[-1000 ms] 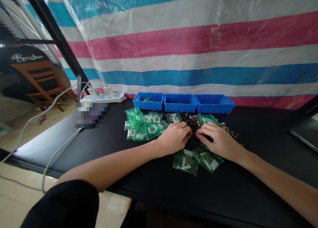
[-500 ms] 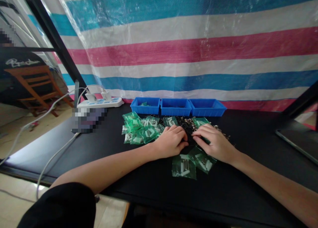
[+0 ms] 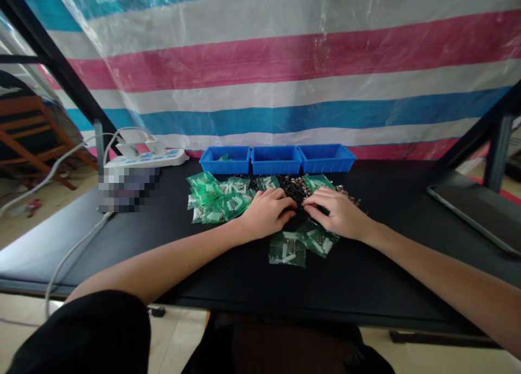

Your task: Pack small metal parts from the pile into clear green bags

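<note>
My left hand (image 3: 268,214) rests on the dark table with its fingers bent and fingertips close to the thumb. Facing it, my right hand (image 3: 336,211) has thumb and fingers drawn together at the tips. Whatever lies between the fingertips is too small to make out. Just beyond both hands spreads a pile of small dark and shiny screws (image 3: 293,188). Green plastic bags (image 3: 216,200) with white and metal pieces are heaped left of my left hand. Two similar bags, one a green bag (image 3: 287,249), lie in front of my hands. Another green bag (image 3: 318,182) is behind my right hand.
Three blue bins (image 3: 277,165) stand in a row along the back, the left one with green bits inside. A white power strip (image 3: 146,159) with plugs and cables is at the left. A flat dark device (image 3: 476,211) lies at the right. Striped sheeting (image 3: 260,64) hangs behind.
The camera view has shifted, so the table and bins appear higher and further left. My hands stay in about the same place over the screws.
</note>
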Demonstrator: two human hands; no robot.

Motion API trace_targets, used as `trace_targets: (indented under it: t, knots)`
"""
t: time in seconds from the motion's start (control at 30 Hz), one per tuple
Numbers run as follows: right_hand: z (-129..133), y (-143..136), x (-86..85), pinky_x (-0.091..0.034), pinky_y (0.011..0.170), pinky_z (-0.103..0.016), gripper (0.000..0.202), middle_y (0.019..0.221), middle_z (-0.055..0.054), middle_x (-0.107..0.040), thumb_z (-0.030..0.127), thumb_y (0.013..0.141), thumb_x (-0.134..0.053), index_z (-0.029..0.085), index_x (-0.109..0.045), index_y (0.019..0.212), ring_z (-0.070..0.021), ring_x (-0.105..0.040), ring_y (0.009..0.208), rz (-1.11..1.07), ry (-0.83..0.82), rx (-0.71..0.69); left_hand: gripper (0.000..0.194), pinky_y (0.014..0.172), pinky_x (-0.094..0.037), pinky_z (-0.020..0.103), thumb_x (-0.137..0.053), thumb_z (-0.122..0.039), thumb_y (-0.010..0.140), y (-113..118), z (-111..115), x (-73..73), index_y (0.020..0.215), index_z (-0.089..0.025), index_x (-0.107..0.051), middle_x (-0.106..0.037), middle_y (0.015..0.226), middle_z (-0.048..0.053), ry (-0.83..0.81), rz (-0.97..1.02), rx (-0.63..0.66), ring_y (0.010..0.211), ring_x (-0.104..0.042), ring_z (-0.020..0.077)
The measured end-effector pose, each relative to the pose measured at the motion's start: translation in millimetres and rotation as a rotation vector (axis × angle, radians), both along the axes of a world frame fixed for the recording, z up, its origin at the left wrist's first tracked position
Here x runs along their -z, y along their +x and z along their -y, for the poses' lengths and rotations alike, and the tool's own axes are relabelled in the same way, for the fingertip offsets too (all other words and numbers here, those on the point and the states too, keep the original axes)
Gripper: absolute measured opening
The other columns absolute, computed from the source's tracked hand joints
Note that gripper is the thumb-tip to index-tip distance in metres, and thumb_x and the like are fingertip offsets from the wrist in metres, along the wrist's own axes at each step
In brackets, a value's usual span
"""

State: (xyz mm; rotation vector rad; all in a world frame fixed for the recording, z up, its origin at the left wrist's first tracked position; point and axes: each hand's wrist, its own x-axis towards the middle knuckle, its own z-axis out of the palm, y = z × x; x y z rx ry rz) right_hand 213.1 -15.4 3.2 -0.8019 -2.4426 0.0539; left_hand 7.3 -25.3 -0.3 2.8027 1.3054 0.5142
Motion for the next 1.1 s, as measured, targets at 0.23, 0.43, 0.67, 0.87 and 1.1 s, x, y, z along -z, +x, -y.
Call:
trace_targets:
  t: [0.23, 0.43, 0.67, 0.87, 1.1]
  knots:
    - [3, -3, -1.6, -0.042, 0.07, -0.031, 0.014, 0.073, -0.004, -0.059, 0.023, 0.087, -0.051, 0.017, -0.063, 0.083, -0.0173, -0.054, 0.075, 0.009, -0.106, 0.018, 0.012, 0.072, -0.04, 0.033, -0.047, -0.023, 0.087, 2, 0, -1.5, 0.089, -0.018, -0.058, -0.058, 0.091, 0.004, 0.02, -0.054, -0.005, 0.089, -0.051, 0.02]
    - [15, -10, -3.1, -0.043, 0.075, -0.032, 0.016, 0.08, -0.005, -0.057, 0.031, 0.084, -0.058, 0.017, -0.064, 0.09, -0.0186, -0.053, 0.081, 0.066, -0.159, 0.054, 0.011, 0.073, -0.042, 0.033, -0.045, -0.021, 0.087, 0, -1, 0.3, 0.088, -0.017, -0.054, -0.056, 0.093, 0.005, 0.009, -0.031, 0.055, 0.088, -0.05, 0.0197]
    - [8, -4, -3.7, -0.044, 0.075, -0.032, 0.016, 0.084, -0.006, -0.054, 0.027, 0.085, -0.056, 0.017, -0.065, 0.094, -0.0184, -0.053, 0.082, 0.133, -0.154, 0.075, 0.013, 0.081, -0.044, 0.036, -0.047, -0.024, 0.086, -1, -1, 0.7, 0.095, -0.018, -0.054, -0.055, 0.096, 0.005, -0.021, 0.015, 0.091, 0.092, -0.051, 0.0208]
    - [5, 0, -4.7, -0.043, 0.076, -0.032, 0.016, 0.084, -0.006, -0.053, 0.025, 0.086, -0.054, 0.017, -0.065, 0.095, -0.0184, -0.053, 0.083, 0.154, -0.145, 0.082, 0.009, 0.08, -0.044, 0.034, -0.046, -0.021, 0.087, 0, -2, 0.6, 0.086, -0.018, -0.054, -0.055, 0.091, 0.005, -0.037, 0.012, 0.096, 0.087, -0.051, 0.0192]
    - [6, 0, -4.8, -0.044, 0.077, -0.033, 0.017, 0.085, -0.006, -0.053, 0.026, 0.086, -0.054, 0.017, -0.065, 0.097, -0.0188, -0.053, 0.084, 0.142, -0.148, 0.075, 0.008, 0.077, -0.043, 0.035, -0.045, -0.018, 0.087, 1, 1, -1.4, 0.086, -0.017, -0.053, -0.056, 0.092, 0.005, -0.041, -0.021, 0.036, 0.088, -0.052, 0.0199]
